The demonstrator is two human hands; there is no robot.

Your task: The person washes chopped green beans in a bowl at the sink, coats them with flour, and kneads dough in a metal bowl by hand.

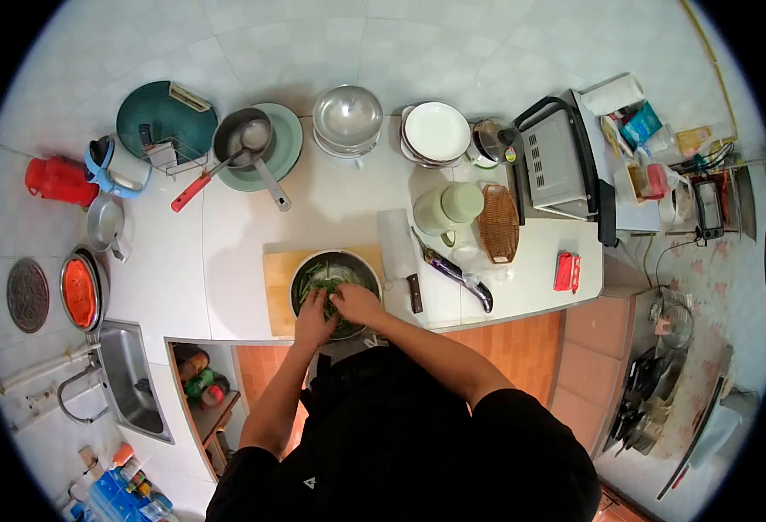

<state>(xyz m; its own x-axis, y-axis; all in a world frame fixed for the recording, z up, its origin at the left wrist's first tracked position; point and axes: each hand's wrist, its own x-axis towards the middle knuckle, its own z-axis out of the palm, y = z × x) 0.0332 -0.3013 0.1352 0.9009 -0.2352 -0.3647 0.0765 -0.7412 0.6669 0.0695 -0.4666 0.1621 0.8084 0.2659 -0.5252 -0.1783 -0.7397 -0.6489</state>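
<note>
A steel bowl (294, 294) of thin green beans (320, 277) stands on a wooden cutting board (277, 300) at the counter's front edge. Both of my hands are inside the bowl, close together. My left hand (314, 320) has its fingers curled on the beans on the left side. From the right, my right hand (355, 304) reaches in with fingers bent around beans near the middle. The fingertips are partly hidden among the beans. Right of the board lies a cleaver (396, 248) with a dark handle, and beyond it a long purple eggplant (446, 265).
Along the wall stand a saucepan (231, 135) with a ladle, a metal bowl (346, 113), white plates (436, 132) and an oven (557, 161). A green jug (440, 213) and a wicker basket (498, 224) sit behind the eggplant. At left is a sink (126, 365).
</note>
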